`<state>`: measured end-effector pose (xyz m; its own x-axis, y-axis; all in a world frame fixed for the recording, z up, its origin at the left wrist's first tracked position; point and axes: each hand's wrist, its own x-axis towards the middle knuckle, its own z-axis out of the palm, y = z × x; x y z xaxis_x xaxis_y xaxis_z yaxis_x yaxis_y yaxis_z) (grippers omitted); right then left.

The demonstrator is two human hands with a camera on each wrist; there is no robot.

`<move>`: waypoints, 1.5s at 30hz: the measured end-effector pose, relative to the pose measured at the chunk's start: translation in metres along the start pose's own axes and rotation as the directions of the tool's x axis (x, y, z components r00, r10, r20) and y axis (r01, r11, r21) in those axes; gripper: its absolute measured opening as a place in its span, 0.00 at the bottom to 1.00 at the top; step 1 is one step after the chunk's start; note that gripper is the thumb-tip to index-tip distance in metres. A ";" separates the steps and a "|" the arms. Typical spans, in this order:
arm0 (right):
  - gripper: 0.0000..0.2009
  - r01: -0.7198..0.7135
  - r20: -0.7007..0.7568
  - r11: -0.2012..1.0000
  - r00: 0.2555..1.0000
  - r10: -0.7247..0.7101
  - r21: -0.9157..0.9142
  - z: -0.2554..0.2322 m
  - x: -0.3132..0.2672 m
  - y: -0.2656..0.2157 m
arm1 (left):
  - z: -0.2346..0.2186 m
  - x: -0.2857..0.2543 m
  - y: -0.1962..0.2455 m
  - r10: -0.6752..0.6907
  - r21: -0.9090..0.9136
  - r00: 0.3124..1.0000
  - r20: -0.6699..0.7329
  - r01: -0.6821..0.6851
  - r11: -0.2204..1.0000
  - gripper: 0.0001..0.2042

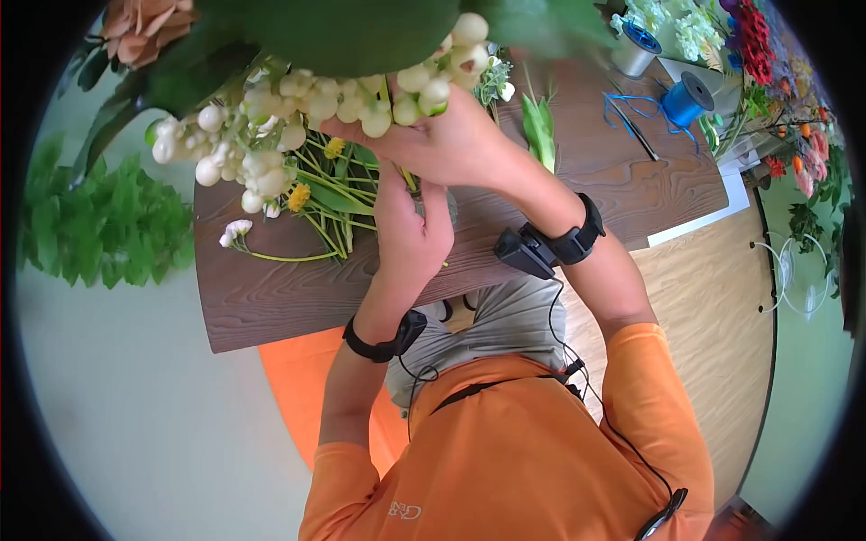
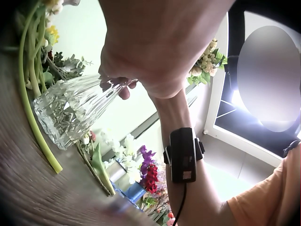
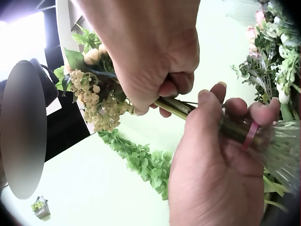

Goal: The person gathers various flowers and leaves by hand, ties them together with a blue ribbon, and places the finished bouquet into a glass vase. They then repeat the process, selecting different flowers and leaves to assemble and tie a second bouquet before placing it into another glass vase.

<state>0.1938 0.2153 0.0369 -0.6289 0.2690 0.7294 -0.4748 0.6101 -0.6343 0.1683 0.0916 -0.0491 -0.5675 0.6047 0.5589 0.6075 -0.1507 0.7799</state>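
My left hand (image 1: 413, 230) grips the narrow neck of a clear, ribbed glass vase (image 2: 70, 110), fingers and thumb curled around it. A pink band (image 3: 251, 135) circles the neck in the right wrist view. Just above, my right hand (image 1: 446, 140) holds a bunch of green stems (image 3: 174, 106) that runs down into the vase mouth. Cream-white berries (image 1: 262, 162) and a big dark green leaf (image 1: 352, 36) top the bunch and partly cover both hands in the head view. A peach flower (image 1: 144, 32) shows at its upper left.
Cut stems with yellow flowers (image 1: 299, 196) and a white flower (image 1: 236, 231) lie on the dark wooden table (image 1: 262, 307). Farther right are a leafy stem (image 1: 538, 131), a blue ribbon spool (image 1: 688, 101), a silver spool (image 1: 637, 50) and a slim dark tool (image 1: 639, 133). Colourful flowers (image 1: 758, 45) stand beyond.
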 end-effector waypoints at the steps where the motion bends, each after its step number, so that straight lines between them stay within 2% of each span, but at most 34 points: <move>1: 0.16 0.010 -0.005 1.000 1.000 -0.010 0.013 0.000 -0.001 -0.003 | 0.001 0.000 -0.002 0.029 0.032 1.000 -0.004 -0.029 0.999 0.09; 4: 0.14 0.038 0.016 0.996 0.999 -0.037 -0.083 -0.001 -0.001 -0.003 | 0.003 -0.002 -0.005 0.042 0.050 0.999 -0.017 -0.042 0.998 0.09; 6: 0.12 0.009 0.019 0.998 1.000 -0.008 -0.065 -0.002 -0.002 -0.007 | 0.003 -0.002 -0.004 0.030 0.036 0.999 -0.031 -0.029 0.999 0.09; 8: 0.10 -0.014 0.023 0.999 1.000 0.016 -0.048 -0.003 -0.002 -0.010 | 0.000 0.000 0.002 -0.064 -0.017 0.997 0.042 0.065 0.998 0.23; 11: 0.07 0.016 0.025 1.000 1.000 -0.016 -0.007 -0.004 -0.003 -0.011 | -0.002 0.001 0.005 -0.020 0.030 0.999 0.047 0.019 0.999 0.21; 15: 0.08 0.063 0.027 0.998 0.998 -0.064 0.022 -0.010 -0.001 -0.015 | -0.003 0.001 0.004 -0.020 -0.015 0.999 0.051 0.021 1.000 0.20; 17: 0.11 0.025 0.158 0.991 0.987 -0.004 -0.129 -0.013 -0.003 -0.009 | -0.002 0.000 0.002 -0.092 -0.015 0.994 0.064 0.093 0.996 0.20; 18: 0.11 0.030 0.162 0.991 0.987 -0.009 -0.128 -0.013 -0.005 -0.010 | -0.003 -0.001 0.002 -0.091 -0.015 0.994 0.058 0.092 0.996 0.20; 20: 0.15 -0.130 0.107 0.990 0.986 0.124 0.055 -0.011 -0.007 -0.018 | -0.004 -0.003 0.004 -0.042 -0.029 0.996 0.075 0.044 0.999 0.21; 24: 0.15 -0.114 0.160 0.992 0.981 0.105 0.047 -0.020 -0.005 -0.025 | -0.007 -0.002 0.002 -0.001 -0.158 0.996 0.094 0.016 0.987 0.17; 25: 0.15 -0.329 0.195 0.939 0.932 0.306 0.099 -0.021 -0.002 -0.034 | -0.007 0.000 0.004 0.000 -0.163 0.994 0.110 0.018 0.986 0.15; 26: 0.15 -0.321 0.201 0.942 0.933 0.297 0.096 -0.018 -0.001 -0.035 | -0.008 0.000 0.008 0.002 -0.171 0.992 0.126 0.019 0.985 0.14; 28: 0.07 -0.218 0.109 0.975 0.971 0.214 0.029 -0.012 -0.001 -0.032 | -0.009 0.002 0.012 0.000 -0.168 0.992 0.129 0.021 0.986 0.14; 29: 0.07 -0.369 0.146 0.930 0.920 0.363 0.009 -0.014 -0.002 -0.034 | -0.010 0.003 0.013 -0.010 -0.164 0.990 0.142 0.034 0.986 0.14; 30: 0.07 -0.535 0.185 0.845 0.829 0.528 -0.012 -0.017 -0.002 -0.035 | -0.009 0.004 0.014 -0.008 -0.164 0.991 0.136 0.031 0.986 0.14; 33: 0.07 -0.500 0.197 0.865 0.844 0.499 -0.047 -0.025 0.002 -0.033 | -0.008 0.002 0.010 0.015 -0.200 0.991 0.130 0.011 0.980 0.14; 35: 0.08 -0.454 0.129 0.890 0.881 0.456 -0.050 -0.021 -0.001 -0.030 | -0.009 0.001 0.006 0.040 -0.171 0.990 0.138 -0.016 0.985 0.30; 36: 0.08 -0.451 0.128 0.891 0.882 0.454 -0.051 -0.023 0.000 -0.033 | -0.011 0.000 0.006 0.042 -0.172 0.990 0.137 -0.018 0.985 0.30; 38: 0.16 -0.482 0.313 0.807 0.751 0.581 -0.341 -0.028 0.005 -0.045 | -0.014 -0.001 0.007 -0.024 -0.161 0.984 0.178 0.053 0.985 0.28; 39: 0.16 -0.480 0.316 0.808 0.751 0.580 -0.342 -0.027 0.002 -0.036 | -0.016 -0.001 0.003 -0.024 -0.161 0.984 0.175 0.053 0.985 0.28; 40: 0.12 -0.153 0.282 0.947 0.930 0.234 -0.281 -0.024 -0.006 -0.018 | -0.017 -0.002 -0.004 0.074 -0.106 0.981 0.181 -0.055 0.993 0.21; 41: 0.08 0.203 0.225 0.950 0.963 -0.150 -0.236 -0.021 -0.012 -0.004 | -0.018 -0.002 -0.006 0.170 -0.051 0.967 0.192 -0.163 0.985 0.15; 42: 0.08 0.205 0.227 0.950 0.962 -0.151 -0.235 -0.019 -0.017 0.005 | -0.019 -0.002 -0.005 0.169 -0.050 0.967 0.190 -0.163 0.985 0.15; 44: 0.10 0.419 0.086 0.875 0.908 -0.411 -0.242 -0.016 -0.025 0.020 | -0.022 0.002 0.004 0.392 0.119 0.905 0.164 -0.413 0.903 0.15; 45: 0.11 0.274 0.227 0.784 0.958 -0.174 -0.557 -0.014 -0.042 0.043 | -0.018 -0.005 -0.010 0.142 -0.012 0.974 0.177 -0.142 0.990 0.16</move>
<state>0.2083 0.2406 -0.0174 -0.6595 -0.0175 0.7515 -0.2015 0.9673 -0.1543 0.1552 0.0764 -0.0542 -0.3679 0.7058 0.6054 0.6754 -0.2446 0.6957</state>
